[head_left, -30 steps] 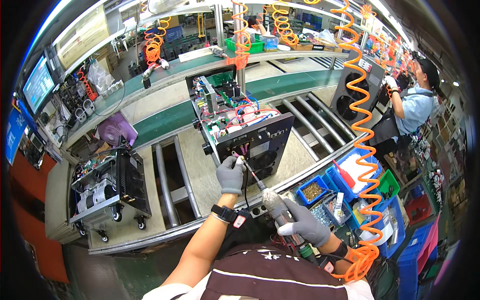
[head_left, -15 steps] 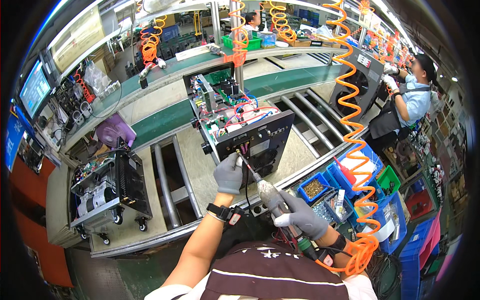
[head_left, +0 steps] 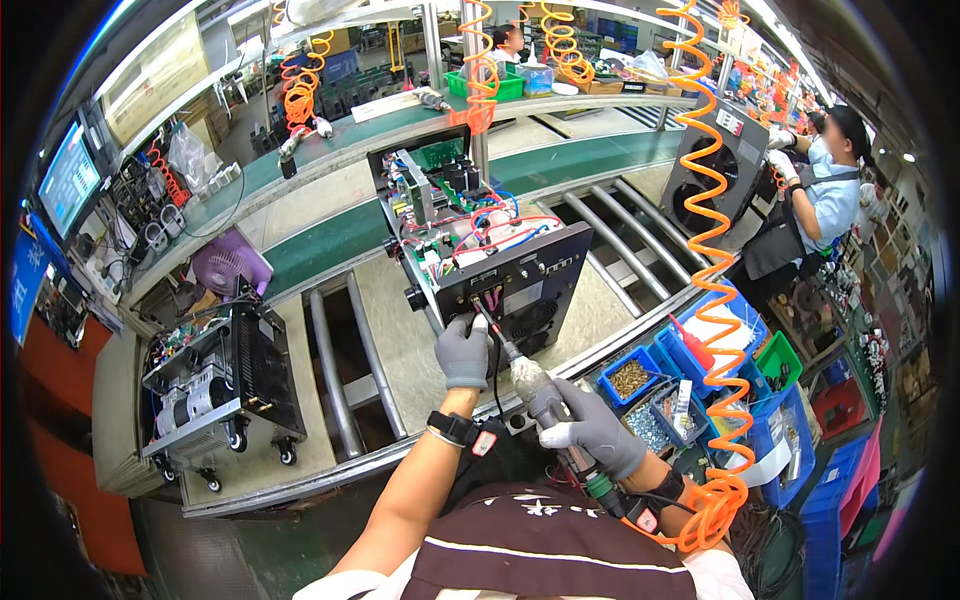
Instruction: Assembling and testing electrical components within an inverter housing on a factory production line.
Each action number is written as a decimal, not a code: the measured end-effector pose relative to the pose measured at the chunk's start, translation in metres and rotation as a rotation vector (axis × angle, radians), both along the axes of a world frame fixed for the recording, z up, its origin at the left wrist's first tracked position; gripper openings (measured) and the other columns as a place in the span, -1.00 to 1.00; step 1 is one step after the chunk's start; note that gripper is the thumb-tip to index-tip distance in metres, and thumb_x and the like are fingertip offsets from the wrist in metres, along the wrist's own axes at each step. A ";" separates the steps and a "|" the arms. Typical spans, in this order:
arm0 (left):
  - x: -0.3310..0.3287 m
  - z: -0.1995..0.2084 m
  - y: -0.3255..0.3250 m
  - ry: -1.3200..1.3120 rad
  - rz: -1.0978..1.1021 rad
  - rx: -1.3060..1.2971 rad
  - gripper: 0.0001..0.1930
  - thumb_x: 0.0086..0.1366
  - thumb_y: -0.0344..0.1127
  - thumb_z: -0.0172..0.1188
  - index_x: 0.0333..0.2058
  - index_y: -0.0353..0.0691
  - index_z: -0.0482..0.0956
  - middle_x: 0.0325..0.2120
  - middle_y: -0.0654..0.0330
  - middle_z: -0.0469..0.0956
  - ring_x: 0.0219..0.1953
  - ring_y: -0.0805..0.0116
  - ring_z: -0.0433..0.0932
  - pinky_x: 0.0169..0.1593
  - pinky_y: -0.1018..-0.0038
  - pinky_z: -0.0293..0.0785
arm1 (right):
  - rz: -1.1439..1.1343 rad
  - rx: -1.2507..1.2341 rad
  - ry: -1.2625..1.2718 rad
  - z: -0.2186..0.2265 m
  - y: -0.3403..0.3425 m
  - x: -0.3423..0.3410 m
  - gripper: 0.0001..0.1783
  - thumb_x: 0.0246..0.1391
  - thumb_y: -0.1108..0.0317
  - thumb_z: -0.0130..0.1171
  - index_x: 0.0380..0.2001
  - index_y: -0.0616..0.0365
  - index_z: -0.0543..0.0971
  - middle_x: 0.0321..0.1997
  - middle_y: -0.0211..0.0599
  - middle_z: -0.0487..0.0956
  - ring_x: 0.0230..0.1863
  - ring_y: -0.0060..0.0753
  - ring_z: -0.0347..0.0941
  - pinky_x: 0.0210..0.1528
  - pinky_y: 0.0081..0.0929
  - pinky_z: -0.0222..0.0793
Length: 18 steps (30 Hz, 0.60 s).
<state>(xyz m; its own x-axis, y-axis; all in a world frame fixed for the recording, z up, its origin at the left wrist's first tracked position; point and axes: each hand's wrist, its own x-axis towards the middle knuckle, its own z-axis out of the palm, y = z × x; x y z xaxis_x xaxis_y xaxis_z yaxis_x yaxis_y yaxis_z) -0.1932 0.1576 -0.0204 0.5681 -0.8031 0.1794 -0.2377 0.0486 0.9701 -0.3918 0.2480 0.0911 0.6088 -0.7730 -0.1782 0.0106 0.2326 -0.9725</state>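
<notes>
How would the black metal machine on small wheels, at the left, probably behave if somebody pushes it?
The black, boxy metal machine would probably roll, since small dark caster wheels show beneath it. It may feel heavy, judging by the bulky silver metal parts inside. Its uncovered electronic parts could be fragile.

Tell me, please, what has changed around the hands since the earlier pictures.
The right hand and the power screwdriver it grips have moved slightly forward and left, toward the black panel. Nothing was visibly taken up or let go. The left hand stays by the tip of the bit, and the open machine stays in place.
</notes>
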 end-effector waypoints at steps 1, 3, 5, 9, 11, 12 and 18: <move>0.001 -0.001 -0.001 0.029 0.011 -0.016 -0.77 0.12 -0.19 0.18 -0.40 -0.26 0.60 -0.73 0.14 0.50 -0.67 0.39 0.50 -0.51 0.48 0.36 | 0.009 0.002 -0.004 0.000 0.000 0.000 -0.11 -0.33 0.31 0.27 0.16 0.27 0.18 -0.08 -0.31 0.40 -0.09 -0.52 0.30 -0.02 -0.59 0.19; 0.000 -0.004 -0.002 0.018 0.002 -0.023 -0.78 0.12 -0.20 0.18 -0.41 -0.25 0.60 -0.74 0.16 0.50 -0.68 0.41 0.49 -0.52 0.49 0.35 | 0.003 0.009 -0.009 0.001 0.000 0.000 -0.04 -0.33 0.28 0.29 0.20 0.28 0.12 -0.01 -0.24 0.40 -0.05 -0.48 0.32 0.02 -0.56 0.20; -0.001 -0.005 -0.002 0.168 -0.029 -0.018 -0.78 0.13 -0.22 0.18 -0.41 -0.29 0.59 -0.73 0.20 0.50 -0.68 0.49 0.45 -0.55 0.51 0.34 | -0.021 -0.080 0.122 0.003 0.000 0.001 -0.06 -0.32 0.26 0.30 0.20 0.24 0.15 -0.02 -0.23 0.41 -0.04 -0.48 0.32 0.03 -0.56 0.20; -0.005 0.001 -0.003 0.358 -0.045 0.017 -0.81 0.15 -0.29 0.17 -0.43 -0.32 0.58 -0.73 0.29 0.46 -0.74 0.55 0.37 -0.66 0.62 0.27 | -0.024 -0.112 0.134 0.003 0.000 0.003 -0.09 -0.29 0.27 0.29 0.20 0.15 0.17 -0.13 -0.30 0.44 -0.16 -0.58 0.34 -0.17 -0.60 0.28; -0.004 0.007 0.000 0.116 -0.007 -0.013 -0.86 0.13 -0.32 0.18 -0.47 -0.29 0.57 -0.72 0.31 0.44 -0.72 0.57 0.34 -0.68 0.55 0.22 | -0.010 0.065 -0.096 0.000 0.007 -0.004 -0.11 -0.28 0.30 0.29 0.19 0.14 0.15 -0.24 -0.38 0.42 -0.23 -0.60 0.33 -0.21 -0.59 0.30; 0.001 0.011 0.001 0.100 0.048 0.108 -0.83 0.12 -0.29 0.18 -0.48 -0.29 0.56 -0.71 0.31 0.44 -0.71 0.57 0.35 -0.66 0.56 0.22 | -0.014 -0.020 -0.180 -0.005 0.008 0.003 -0.09 -0.28 0.28 0.29 0.20 0.17 0.14 -0.26 -0.37 0.42 -0.28 -0.60 0.34 -0.28 -0.61 0.30; -0.001 0.007 0.001 0.248 -0.115 0.094 -0.78 0.12 -0.21 0.24 -0.39 -0.24 0.52 -0.68 0.27 0.46 -0.79 0.65 0.25 -0.75 0.72 0.10 | -0.341 0.101 -0.022 -0.036 0.047 -0.102 -0.45 -0.26 0.20 0.23 -0.13 0.18 0.37 -0.40 -0.33 0.46 -0.43 -0.53 0.41 -0.42 -0.60 0.36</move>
<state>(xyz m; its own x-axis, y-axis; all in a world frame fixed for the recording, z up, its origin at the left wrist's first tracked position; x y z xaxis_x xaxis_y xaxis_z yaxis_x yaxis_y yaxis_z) -0.1939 0.1589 -0.0130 0.4895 -0.8714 -0.0317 0.0093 -0.0311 0.9995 -0.4939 0.2953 0.0548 0.3236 -0.9116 -0.2536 0.1252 0.3069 -0.9435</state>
